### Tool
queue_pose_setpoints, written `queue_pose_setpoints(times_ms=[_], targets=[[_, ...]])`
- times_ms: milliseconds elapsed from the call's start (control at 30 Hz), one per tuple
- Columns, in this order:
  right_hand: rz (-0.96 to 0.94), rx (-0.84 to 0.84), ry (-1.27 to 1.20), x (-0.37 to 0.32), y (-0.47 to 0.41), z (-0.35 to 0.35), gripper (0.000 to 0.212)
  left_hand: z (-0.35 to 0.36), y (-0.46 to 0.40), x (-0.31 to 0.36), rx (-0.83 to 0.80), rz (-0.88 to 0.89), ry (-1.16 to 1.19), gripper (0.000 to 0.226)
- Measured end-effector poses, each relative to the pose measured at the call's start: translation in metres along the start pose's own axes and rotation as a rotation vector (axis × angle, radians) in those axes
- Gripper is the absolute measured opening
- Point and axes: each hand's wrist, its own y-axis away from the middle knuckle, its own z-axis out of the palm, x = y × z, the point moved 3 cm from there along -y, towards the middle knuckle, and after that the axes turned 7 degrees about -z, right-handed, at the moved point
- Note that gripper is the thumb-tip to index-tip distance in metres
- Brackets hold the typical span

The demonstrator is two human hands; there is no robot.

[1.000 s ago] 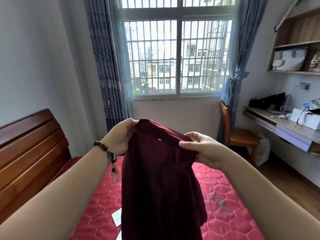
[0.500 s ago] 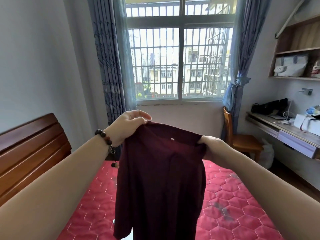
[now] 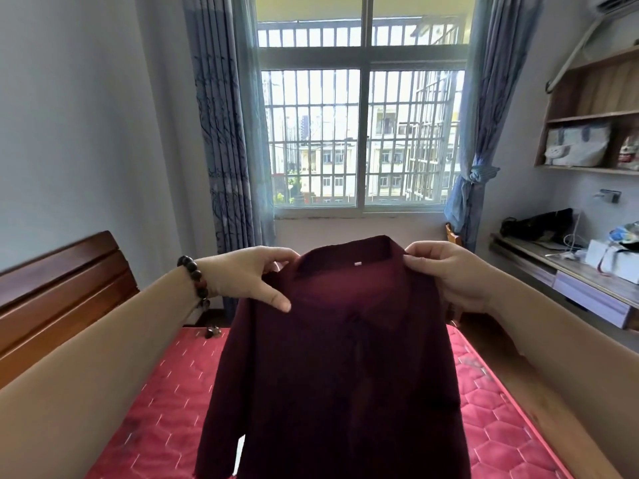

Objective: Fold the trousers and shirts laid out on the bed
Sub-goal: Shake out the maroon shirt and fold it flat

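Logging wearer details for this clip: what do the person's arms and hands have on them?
Both forearms are bare, with no sleeves in view. The left hand has a bracelet of dark round beads at the wrist, with a small dangling charm. The right hand wears nothing visible.

A dark red shirt point(image 3: 342, 368) hangs in the air above the red mattress point(image 3: 162, 409). The left hand point(image 3: 249, 278) pinches its left shoulder, the right hand point(image 3: 453, 271) pinches the right shoulder beside the collar. A bead bracelet point(image 3: 195, 278) sits on the left wrist.
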Motion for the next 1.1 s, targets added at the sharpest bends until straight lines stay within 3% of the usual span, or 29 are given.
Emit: queue_pose_setpoints(times_ms=[167,300,433,600,767,900,1000,1100], targets=[[-0.03,0.046,0.071,-0.016,0.004,0.002,0.009,0.005,0.001,0.007,0.278,0.041,0.283,0.016],[-0.03,-0.015,0.23,-0.031,0.009,0.001,0.009,0.006,0.002,0.013,0.377,0.045,0.38,0.015],[-0.168,0.186,0.395,-0.041,0.005,0.0,0.009,0.015,-0.001,0.022,0.428,0.065,0.452,0.017],[-0.226,0.282,0.59,-0.053,0.004,-0.004,0.016,0.018,-0.005,0.024,0.523,0.003,0.226,0.035],[-0.24,0.246,0.743,-0.065,0.008,-0.011,0.016,0.008,0.002,0.016,0.624,0.061,0.297,0.02],[-0.323,0.266,0.869,-0.071,0.007,-0.011,0.014,0.007,-0.002,0.015,0.739,0.071,0.219,0.004],[-0.358,0.274,0.875,-0.07,0.007,-0.011,0.015,0.009,-0.005,0.015,0.732,0.067,0.272,0.01],[-0.35,0.284,0.852,-0.065,0.009,-0.011,0.014,0.013,-0.01,0.013,0.608,0.03,0.466,0.017]])
